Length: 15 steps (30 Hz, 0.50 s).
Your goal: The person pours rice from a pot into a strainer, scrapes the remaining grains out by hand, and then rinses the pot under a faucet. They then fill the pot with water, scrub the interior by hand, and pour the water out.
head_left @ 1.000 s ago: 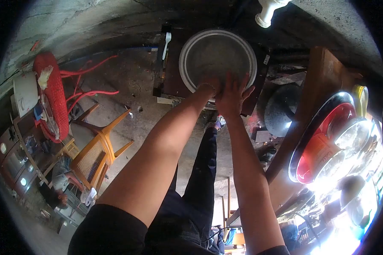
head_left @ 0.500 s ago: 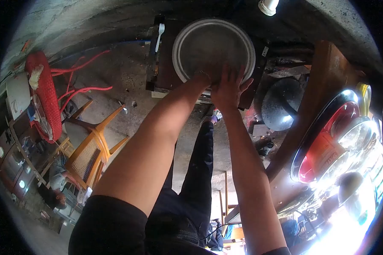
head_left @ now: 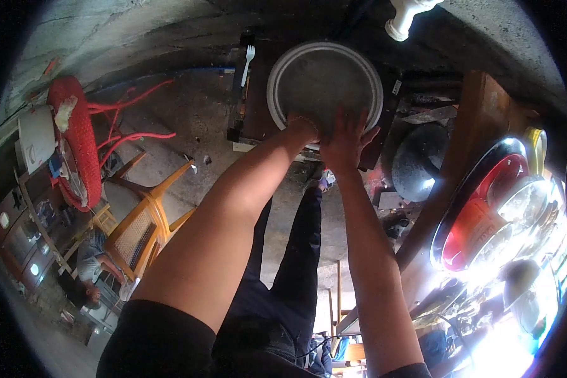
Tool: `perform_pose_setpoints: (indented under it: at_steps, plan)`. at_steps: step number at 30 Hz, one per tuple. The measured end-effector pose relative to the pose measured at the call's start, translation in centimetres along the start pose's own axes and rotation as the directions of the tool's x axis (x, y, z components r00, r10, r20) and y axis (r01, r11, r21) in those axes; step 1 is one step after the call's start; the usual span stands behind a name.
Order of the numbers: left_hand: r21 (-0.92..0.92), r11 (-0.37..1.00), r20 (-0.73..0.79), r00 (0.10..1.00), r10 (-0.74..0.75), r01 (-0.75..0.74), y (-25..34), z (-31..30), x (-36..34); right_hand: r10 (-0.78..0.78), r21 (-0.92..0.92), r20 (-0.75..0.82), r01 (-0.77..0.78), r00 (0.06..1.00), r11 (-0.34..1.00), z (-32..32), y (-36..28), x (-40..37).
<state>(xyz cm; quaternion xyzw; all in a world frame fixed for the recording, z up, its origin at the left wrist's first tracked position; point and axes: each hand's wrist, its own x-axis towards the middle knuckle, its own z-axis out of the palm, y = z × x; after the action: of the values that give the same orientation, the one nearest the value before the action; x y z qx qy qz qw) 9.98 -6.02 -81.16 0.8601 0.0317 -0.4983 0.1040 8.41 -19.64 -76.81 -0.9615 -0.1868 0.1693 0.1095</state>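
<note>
A large round grey pan or basin (head_left: 324,69) with a pale ringed rim rests on a dark low stand (head_left: 256,107). My left hand (head_left: 303,126), with a thin bracelet at the wrist, reaches over the near rim; its fingers are lost in shadow and partly behind the other hand. Beside it, my right hand (head_left: 345,140) lies over the near right part of the pan, its fingers stretched and the thumb out to the side. Nothing shows in its grip. A white plastic fork (head_left: 248,65) lies on the stand left of the pan.
A red woven chair (head_left: 75,145) and a wooden cane chair (head_left: 138,236) lie at left, with a person (head_left: 94,264) beyond. At right, a metal lid-like disc (head_left: 419,160) stands near a wooden table (head_left: 475,113) holding a red bowl (head_left: 479,233). A white pipe (head_left: 406,16) juts overhead.
The whole view has shifted, so the pan and stand sit slightly lower and further right. Both hands stay at the pan's near side, the right one still with its fingers spread.
</note>
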Motion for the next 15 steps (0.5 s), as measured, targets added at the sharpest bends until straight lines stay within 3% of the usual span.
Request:
perform_pose_setpoints:
  at_steps: [3, 7, 9, 12, 15]
  plan:
    - [0.018, 0.997, -0.080, 0.994, -0.068, 0.069, 0.8, 0.6, -0.2, 0.007, -0.002, 0.017, -0.007, 1.000, 1.000, 0.2, 0.1, -0.1]
    - [-0.051, 0.995, -0.067, 0.994, -0.083, 0.080, 0.6, -1.5, -1.3, -0.012, -0.047, -0.003, 0.012, 1.000, 0.999, 0.1, 0.0, -0.1]
    - [-0.092, 0.996, -0.007, 1.000, -0.017, 0.017, 0.0, -0.6, 0.1, -0.017, -0.053, -0.006, 0.016, 1.000, 0.998, 0.5, 0.2, -0.2]
    - [-0.043, 0.998, -0.045, 0.998, 0.043, -0.045, -0.4, 1.8, 3.4, -0.004, -0.051, -0.001, 0.004, 1.000, 0.999, 0.1, -0.1, 0.1]
    - [0.104, 0.969, -0.266, 0.933, 0.244, -0.223, -0.3, 3.3, 4.3, 0.000, -0.044, 0.012, 0.000, 1.000, 0.999, 0.3, -0.1, -0.1]
